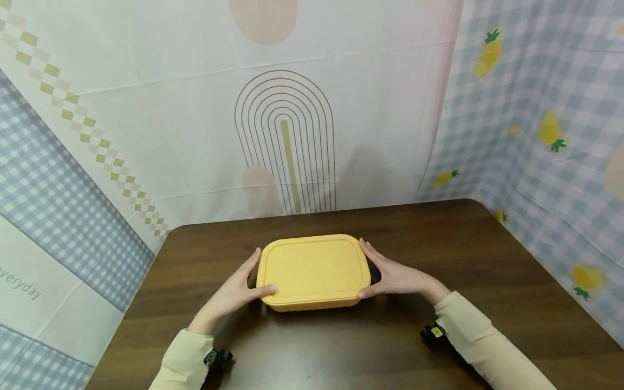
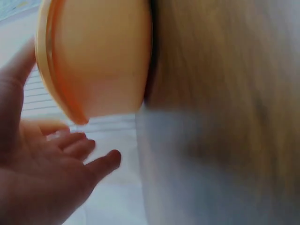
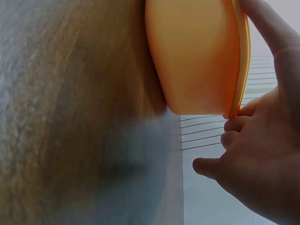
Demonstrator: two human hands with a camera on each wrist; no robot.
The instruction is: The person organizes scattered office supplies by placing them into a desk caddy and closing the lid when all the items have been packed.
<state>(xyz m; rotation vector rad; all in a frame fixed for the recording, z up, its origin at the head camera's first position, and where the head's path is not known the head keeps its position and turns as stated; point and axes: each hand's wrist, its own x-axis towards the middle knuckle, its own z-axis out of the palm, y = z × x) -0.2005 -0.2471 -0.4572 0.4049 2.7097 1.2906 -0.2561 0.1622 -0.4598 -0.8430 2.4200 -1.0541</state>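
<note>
A yellow food container [image 1: 314,271] with a rounded rectangular lid sits on the dark wooden table, lid on top. At its left end my left hand [image 1: 234,290] holds the short side, thumb on the lid's front corner and forefinger at the back corner. My right hand [image 1: 400,277] grips the opposite end the same way, thumb at the front corner, fingers behind. In the left wrist view the container's smooth side wall [image 2: 101,56] shows under the lid's rim, with the lower fingers stretched out below. The right wrist view has fingertips right at the lid's rim [image 3: 238,79].
The brown table [image 1: 322,352] extends on all sides of the container. A printed white cloth [image 1: 195,135] hangs behind its back edge, and blue checked cloth [image 1: 526,179] hangs on the right. Black wrist cameras are strapped at both pale sleeves [image 1: 468,319].
</note>
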